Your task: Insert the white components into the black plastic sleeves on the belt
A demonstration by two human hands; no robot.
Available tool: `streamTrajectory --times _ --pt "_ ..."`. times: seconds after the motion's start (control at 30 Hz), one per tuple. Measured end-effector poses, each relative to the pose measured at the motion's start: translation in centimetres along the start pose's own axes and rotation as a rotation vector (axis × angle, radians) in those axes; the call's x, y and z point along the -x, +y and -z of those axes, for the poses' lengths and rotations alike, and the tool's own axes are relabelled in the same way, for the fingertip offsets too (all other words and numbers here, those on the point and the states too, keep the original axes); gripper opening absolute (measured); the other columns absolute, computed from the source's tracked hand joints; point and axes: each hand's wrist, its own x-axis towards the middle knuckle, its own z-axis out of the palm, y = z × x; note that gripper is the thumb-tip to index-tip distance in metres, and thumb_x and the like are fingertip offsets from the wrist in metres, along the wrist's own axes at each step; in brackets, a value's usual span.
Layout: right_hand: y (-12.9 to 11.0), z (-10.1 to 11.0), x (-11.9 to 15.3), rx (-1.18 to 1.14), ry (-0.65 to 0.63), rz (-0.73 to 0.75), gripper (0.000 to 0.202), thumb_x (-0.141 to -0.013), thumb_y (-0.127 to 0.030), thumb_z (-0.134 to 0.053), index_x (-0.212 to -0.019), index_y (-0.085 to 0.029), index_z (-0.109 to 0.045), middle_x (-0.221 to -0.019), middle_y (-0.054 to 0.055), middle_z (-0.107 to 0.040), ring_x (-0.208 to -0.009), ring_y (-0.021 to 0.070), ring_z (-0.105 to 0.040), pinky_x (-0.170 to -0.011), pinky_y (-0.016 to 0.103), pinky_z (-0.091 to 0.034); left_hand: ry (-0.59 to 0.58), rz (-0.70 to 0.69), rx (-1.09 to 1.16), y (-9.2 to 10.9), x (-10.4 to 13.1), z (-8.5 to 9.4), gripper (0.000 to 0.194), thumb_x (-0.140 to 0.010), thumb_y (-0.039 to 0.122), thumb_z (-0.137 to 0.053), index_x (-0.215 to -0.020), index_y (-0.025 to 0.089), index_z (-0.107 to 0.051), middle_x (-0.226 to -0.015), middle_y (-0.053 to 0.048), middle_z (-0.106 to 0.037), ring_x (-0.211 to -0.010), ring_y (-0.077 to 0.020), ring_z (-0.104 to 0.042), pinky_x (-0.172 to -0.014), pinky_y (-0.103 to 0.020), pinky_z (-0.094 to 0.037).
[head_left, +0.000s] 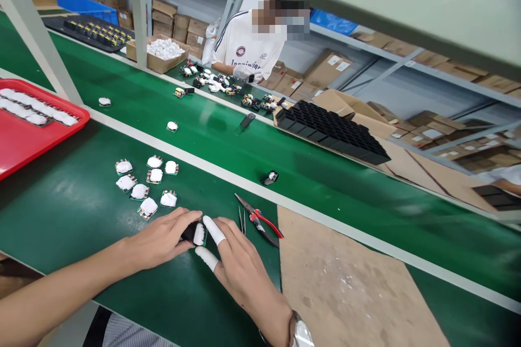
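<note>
My left hand (158, 237) is closed around a small black plastic case (189, 232), held just above the green bench. In the case's opening sits a small circuit board (199, 234) topped with white putty-like stuff; how far in it goes I cannot tell. My right hand (240, 257), with white finger cots on thumb and forefinger, pinches this board at its outer edge. Several similar white-topped boards (139, 191) lie on the bench beyond my left hand. Past my right hand lie red-handled long-nose pliers (258, 218) and metal tweezers (242, 220).
A green conveyor belt (220, 143) runs behind a pale rail, carrying loose boards and a filled black case (270, 177). A red tray (36, 143) stands left; cardboard (345, 276) lies right. Across the belt, a gloved co-worker (248, 49) handles a black part beside a black case stack (325, 127).
</note>
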Motion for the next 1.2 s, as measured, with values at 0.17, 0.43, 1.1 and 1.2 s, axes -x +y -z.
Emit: streamTrajectory --times 0.17,0.43,1.1,1.2 --pt "0.2 -0.6 0.3 -0.039 0.079 -0.001 0.034 -0.101 -0.016 -0.060 -0.134 -0.017 -0.058 -0.140 0.017 -0.064 -0.128 0.0328 -0.062 -0.101 0.052 -0.061 -0.027 0.029 0.070 -0.3 0.1 -0.5 0.071 -0.097 0.017 -0.066 -0.157 0.029 -0.031 -0.141 -0.011 -0.063 -0.126 -0.0269 -0.068 -0.104 -0.042 -0.059" --pt "0.4 -2.0 0.2 -0.217 0.066 -0.043 0.030 -0.102 -0.021 -0.061 -0.132 -0.017 -0.059 -0.139 0.018 -0.062 -0.126 0.0305 -0.064 -0.101 0.050 -0.062 -0.047 0.073 0.108 -0.5 0.2 -0.7 0.064 -0.095 0.019 -0.064 -0.151 0.026 -0.035 -0.143 -0.013 -0.065 -0.127 -0.0271 -0.068 -0.102 -0.042 -0.060" --pt "4.1 -1.7 2.3 0.000 0.117 -0.222 0.035 -0.106 -0.030 -0.053 -0.138 -0.018 -0.056 -0.116 0.014 -0.066 -0.103 0.0296 -0.067 -0.087 0.046 -0.063 0.149 -0.153 0.205 0.2 -1.2 0.0 0.003 -0.098 0.018 -0.069 -0.097 0.021 -0.071 -0.114 -0.011 -0.079 -0.096 -0.0218 -0.077 -0.083 -0.037 -0.064" --pt "6.2 -2.7 4.1 0.277 0.129 -0.337 0.028 -0.100 -0.020 -0.054 -0.124 -0.013 -0.064 -0.104 0.016 -0.064 -0.089 0.0311 -0.068 -0.076 0.046 -0.063 0.209 0.068 0.338 0.1 -2.3 1.6 0.015 -0.094 0.032 -0.075 -0.092 0.018 -0.071 -0.108 -0.012 -0.080 -0.094 -0.0238 -0.080 -0.079 -0.035 -0.066"
